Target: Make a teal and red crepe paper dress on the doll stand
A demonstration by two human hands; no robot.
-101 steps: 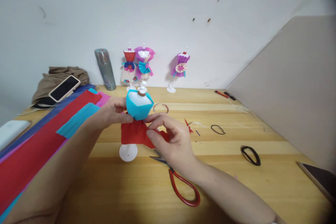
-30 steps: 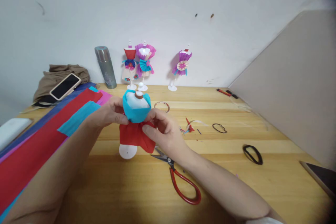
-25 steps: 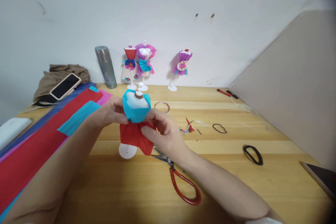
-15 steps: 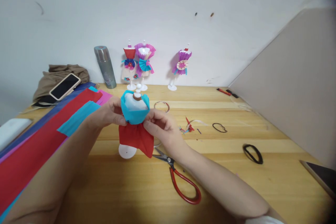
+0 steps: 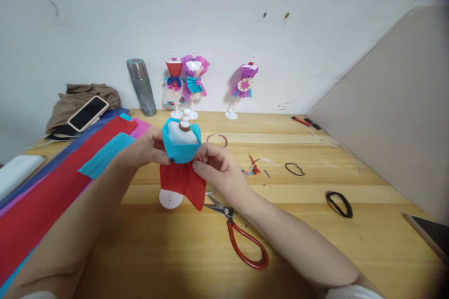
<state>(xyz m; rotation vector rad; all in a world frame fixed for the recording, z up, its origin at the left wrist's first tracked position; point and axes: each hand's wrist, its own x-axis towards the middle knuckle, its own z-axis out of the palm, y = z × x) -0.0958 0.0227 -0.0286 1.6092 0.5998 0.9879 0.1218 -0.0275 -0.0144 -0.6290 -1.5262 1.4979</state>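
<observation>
A small white dress form (image 5: 182,136) stands between my hands, its round white base (image 5: 171,199) on the table. Blue paper (image 5: 181,152) wraps its bust, and a gathered red paper skirt (image 5: 184,183) hangs below. My left hand (image 5: 151,149) pinches the red paper at the left side of the waist. At the right side of the waist, my right hand (image 5: 214,164) pinches the red paper between thumb and fingers. Red-handled scissors (image 5: 229,224) lie with blades parted just right of the skirt.
Three dressed forms (image 5: 174,77) and a flask (image 5: 142,88) stand along the wall. Paper strips (image 5: 66,187), a phone (image 5: 88,113) and a brown cloth (image 5: 80,96) lie left. Paper scraps (image 5: 254,167) and black bands (image 5: 338,204) are on the right.
The view has shifted slightly. Both hands keep their hold at the waist, and the dress form and papers look the same.
</observation>
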